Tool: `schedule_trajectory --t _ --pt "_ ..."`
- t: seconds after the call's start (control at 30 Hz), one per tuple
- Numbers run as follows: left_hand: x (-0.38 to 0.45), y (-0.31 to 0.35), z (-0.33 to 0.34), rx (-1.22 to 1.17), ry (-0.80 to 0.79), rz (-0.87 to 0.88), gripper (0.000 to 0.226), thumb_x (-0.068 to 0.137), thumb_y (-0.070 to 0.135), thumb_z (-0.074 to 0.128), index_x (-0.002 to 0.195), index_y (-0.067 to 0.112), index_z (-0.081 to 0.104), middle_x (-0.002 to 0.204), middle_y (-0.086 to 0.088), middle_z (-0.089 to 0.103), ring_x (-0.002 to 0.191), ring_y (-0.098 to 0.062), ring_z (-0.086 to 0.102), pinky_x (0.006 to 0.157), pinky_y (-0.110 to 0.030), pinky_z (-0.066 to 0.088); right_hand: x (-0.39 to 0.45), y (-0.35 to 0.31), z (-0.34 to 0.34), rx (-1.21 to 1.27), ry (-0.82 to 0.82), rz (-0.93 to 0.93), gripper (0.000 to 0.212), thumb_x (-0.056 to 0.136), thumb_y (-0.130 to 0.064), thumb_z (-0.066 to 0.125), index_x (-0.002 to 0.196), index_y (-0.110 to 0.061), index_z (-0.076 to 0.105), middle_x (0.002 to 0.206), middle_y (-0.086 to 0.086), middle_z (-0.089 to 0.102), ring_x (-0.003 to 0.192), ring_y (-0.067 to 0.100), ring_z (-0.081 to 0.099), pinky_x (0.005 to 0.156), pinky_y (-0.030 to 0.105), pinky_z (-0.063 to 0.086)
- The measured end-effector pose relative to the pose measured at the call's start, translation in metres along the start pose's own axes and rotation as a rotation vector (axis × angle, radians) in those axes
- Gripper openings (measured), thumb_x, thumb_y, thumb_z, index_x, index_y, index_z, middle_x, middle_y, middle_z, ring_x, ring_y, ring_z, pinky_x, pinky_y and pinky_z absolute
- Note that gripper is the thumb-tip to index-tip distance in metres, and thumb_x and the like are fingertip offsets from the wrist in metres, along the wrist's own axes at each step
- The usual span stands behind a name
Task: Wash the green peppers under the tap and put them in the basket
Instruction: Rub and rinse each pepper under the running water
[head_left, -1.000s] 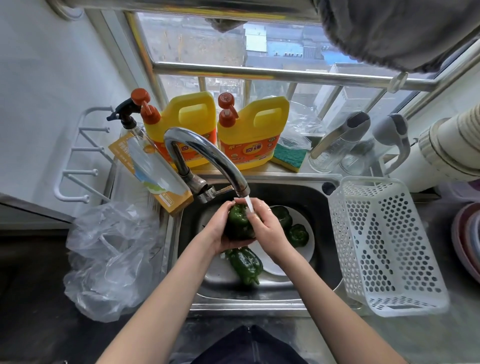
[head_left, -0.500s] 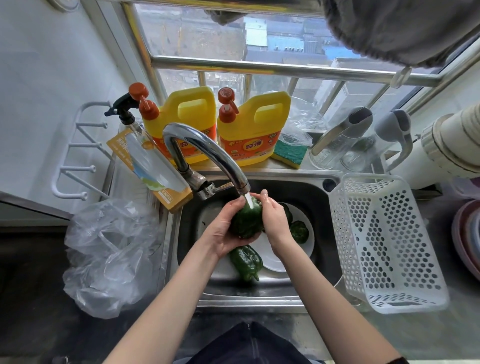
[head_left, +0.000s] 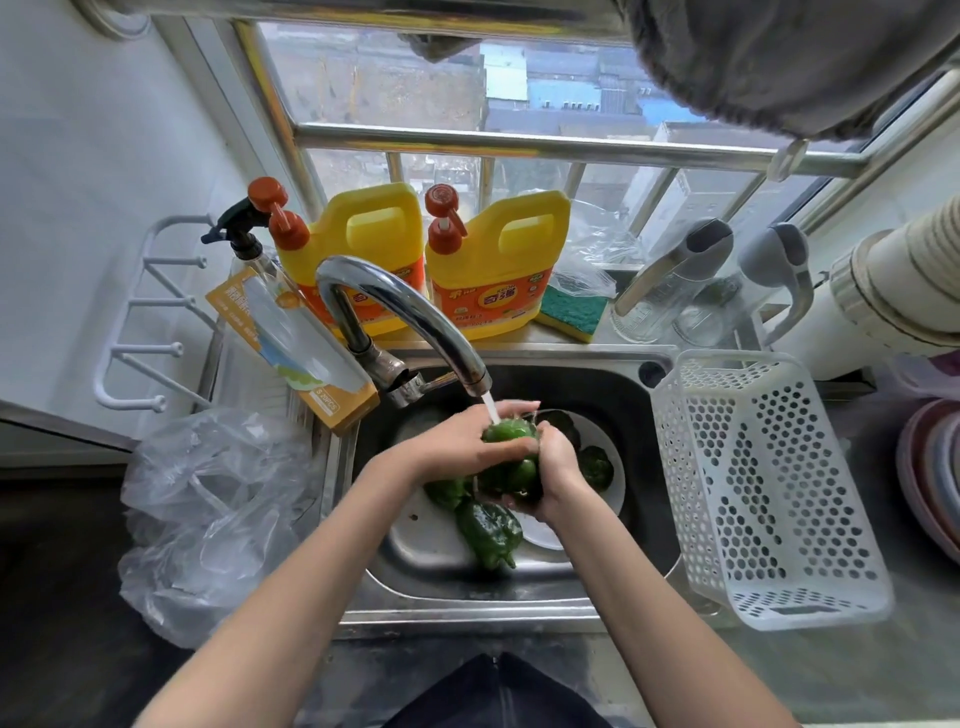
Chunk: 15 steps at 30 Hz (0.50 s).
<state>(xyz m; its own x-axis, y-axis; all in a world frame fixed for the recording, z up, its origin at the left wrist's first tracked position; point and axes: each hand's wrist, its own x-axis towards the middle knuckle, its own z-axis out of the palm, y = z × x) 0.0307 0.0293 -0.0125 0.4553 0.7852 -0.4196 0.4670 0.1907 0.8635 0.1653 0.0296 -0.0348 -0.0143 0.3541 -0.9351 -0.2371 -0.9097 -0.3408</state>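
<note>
Water runs from the chrome tap (head_left: 410, 317) onto a green pepper (head_left: 511, 457) that I hold over the steel sink (head_left: 519, 597). My left hand (head_left: 462, 441) wraps the pepper's top and left side; my right hand (head_left: 553, 473) cups it from the right and below. Another pepper (head_left: 491, 532) lies in the sink bottom below my hands, one (head_left: 447, 491) peeks out under my left wrist, and one (head_left: 597, 467) rests on a white plate (head_left: 608, 493) at the right. The white perforated basket (head_left: 769, 493) stands empty on the sink's right edge.
Two yellow detergent jugs (head_left: 493, 265), a spray bottle (head_left: 249, 244) and a green sponge (head_left: 571, 312) line the ledge behind the sink. A crumpled clear plastic bag (head_left: 208, 509) lies left of the sink. Glass jugs (head_left: 670, 291) stand at the back right.
My hands have turned the pepper under the stream: the left hand slid over its top and the right hand dropped lower around its underside. A pepper beneath my left wrist has come into view.
</note>
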Motion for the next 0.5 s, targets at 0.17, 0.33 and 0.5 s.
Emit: schedule_trajectory --t 0.17,0.33,0.5 --pt "-0.006 -0.007 0.000 -0.550 -0.062 0.030 0.034 0.085 0.014 0.064 0.118 0.020 0.061 0.120 -0.005 0.061 0.112 -0.021 0.061 0.091 -0.031 0.053 0.000 0.006 0.006 0.115 -0.144 0.093 0.062 0.091 -0.064 0.033 0.112 -0.015 0.064 0.096 0.020 0.069 0.083 0.033 0.067 0.054 0.034 0.055" --pt "-0.011 -0.016 0.002 -0.917 0.035 0.076 0.036 0.083 -0.002 0.059 0.115 0.015 0.060 0.113 -0.005 0.065 0.105 -0.021 0.063 0.086 -0.033 0.055 -0.007 0.008 0.002 0.050 -0.302 0.003 0.060 0.088 -0.068 0.041 0.113 -0.019 0.064 0.092 0.015 0.068 0.064 0.024 0.069 0.041 0.027 0.051" --pt "0.008 -0.012 0.028 -0.541 0.674 -0.154 0.028 0.100 0.014 0.037 0.110 0.017 0.064 0.113 -0.010 0.064 0.107 -0.024 0.060 0.096 -0.040 0.048 -0.016 0.021 0.004 -0.152 -0.311 -0.206 0.057 0.088 -0.053 0.057 0.132 -0.022 0.036 0.122 0.011 0.056 0.092 0.031 0.069 0.057 0.034 0.058"
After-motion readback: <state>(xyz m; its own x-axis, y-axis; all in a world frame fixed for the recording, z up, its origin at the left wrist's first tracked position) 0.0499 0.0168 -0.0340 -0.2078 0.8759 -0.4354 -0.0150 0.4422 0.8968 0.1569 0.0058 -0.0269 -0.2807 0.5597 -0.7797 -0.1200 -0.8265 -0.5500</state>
